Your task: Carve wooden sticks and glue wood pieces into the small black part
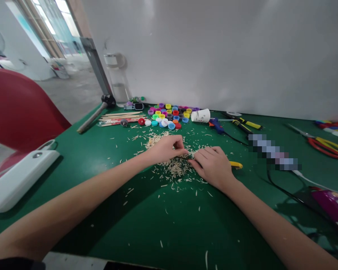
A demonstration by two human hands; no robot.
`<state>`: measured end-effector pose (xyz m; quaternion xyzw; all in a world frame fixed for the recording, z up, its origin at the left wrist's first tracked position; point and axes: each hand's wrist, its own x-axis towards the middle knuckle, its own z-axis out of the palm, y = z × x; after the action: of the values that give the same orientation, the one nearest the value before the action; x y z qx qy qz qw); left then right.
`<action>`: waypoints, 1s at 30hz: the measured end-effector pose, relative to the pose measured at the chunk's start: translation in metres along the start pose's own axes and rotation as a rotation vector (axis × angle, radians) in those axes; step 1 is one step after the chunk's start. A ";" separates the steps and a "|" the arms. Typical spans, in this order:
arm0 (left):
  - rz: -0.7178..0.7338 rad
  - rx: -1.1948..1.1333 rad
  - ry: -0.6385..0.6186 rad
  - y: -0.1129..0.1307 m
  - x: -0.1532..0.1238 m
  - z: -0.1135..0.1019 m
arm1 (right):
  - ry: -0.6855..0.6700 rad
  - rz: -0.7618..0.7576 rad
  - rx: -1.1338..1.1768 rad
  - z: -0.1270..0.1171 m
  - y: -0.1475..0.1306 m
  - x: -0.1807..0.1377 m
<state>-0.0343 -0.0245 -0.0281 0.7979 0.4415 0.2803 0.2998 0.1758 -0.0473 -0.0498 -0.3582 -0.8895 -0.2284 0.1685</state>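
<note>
Close together over a pile of pale wood shavings (176, 168), both hands work at the middle of the green table (101, 210). My left hand (166, 147) is closed in a pinch, thumb against forefinger, on something too small to make out. Fingers curled down, my right hand (213, 165) grips what looks like a yellow-handled knife (236, 164). Only the handle's yellow end sticks out past the hand's right side. A thin dark piece shows between the fingertips of both hands, and my fingers hide most of it.
Beyond the shavings sit colourful bottle caps (169, 114), a paper cup (201, 116), thin wooden sticks (124, 117) and a hammer (94, 116). A blue glue gun (216, 125) with a cord and scissors (326, 146) lie rightward. A white case (22, 180) is at left.
</note>
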 end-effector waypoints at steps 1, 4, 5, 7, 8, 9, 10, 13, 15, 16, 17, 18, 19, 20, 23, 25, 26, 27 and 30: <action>-0.008 0.003 0.007 -0.001 0.000 0.000 | -0.011 -0.003 0.004 0.000 0.000 0.001; -0.022 0.010 0.013 -0.001 0.000 0.000 | -0.062 -0.005 0.043 0.001 0.002 0.003; -0.017 0.009 0.008 -0.001 -0.001 0.000 | -0.076 -0.008 0.056 0.001 0.003 0.003; 0.007 0.008 -0.002 -0.001 -0.001 0.001 | -0.082 -0.016 0.063 0.003 0.003 0.003; 0.019 0.009 -0.006 0.000 -0.002 0.001 | -0.070 -0.018 0.060 0.003 0.003 0.003; 0.027 0.010 -0.011 0.000 -0.002 0.001 | -0.050 -0.018 0.052 0.004 0.003 0.002; 0.030 0.012 -0.014 0.000 -0.002 0.001 | -0.028 -0.015 0.043 0.004 0.002 0.002; 0.017 0.013 -0.005 0.000 -0.001 0.001 | -0.011 -0.015 0.026 0.004 0.001 0.001; 0.013 0.010 0.001 0.000 -0.001 0.001 | -0.034 -0.018 0.034 0.005 0.001 0.001; 0.012 0.005 -0.001 0.000 -0.001 0.001 | -0.033 -0.016 0.040 0.005 0.001 0.001; 0.009 0.001 -0.007 0.000 -0.001 0.001 | -0.021 -0.008 0.045 0.005 0.001 0.001; 0.003 -0.004 -0.014 0.000 -0.001 0.002 | -0.003 -0.001 0.047 0.006 0.001 0.001; -0.006 -0.008 -0.016 0.000 -0.001 0.002 | 0.011 0.004 0.045 0.006 0.000 0.001; -0.015 -0.011 -0.017 0.000 -0.001 0.002 | 0.014 0.006 0.040 0.006 0.000 0.001; -0.018 -0.023 -0.015 0.001 -0.001 0.001 | -0.014 -0.005 0.024 0.006 0.000 0.001; -0.013 -0.028 -0.025 0.001 -0.001 0.001 | -0.002 -0.007 0.026 0.006 -0.001 0.001; -0.017 -0.028 -0.030 0.001 -0.001 0.001 | 0.013 -0.004 0.029 0.006 -0.001 0.000; -0.025 -0.028 -0.032 0.001 0.000 0.000 | 0.024 -0.001 0.031 0.006 -0.001 0.000; -0.042 -0.022 -0.032 0.001 0.000 0.000 | 0.002 0.007 0.027 0.007 -0.001 0.000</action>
<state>-0.0338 -0.0249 -0.0279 0.7895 0.4504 0.2658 0.3213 0.1748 -0.0442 -0.0560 -0.3585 -0.8911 -0.2162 0.1751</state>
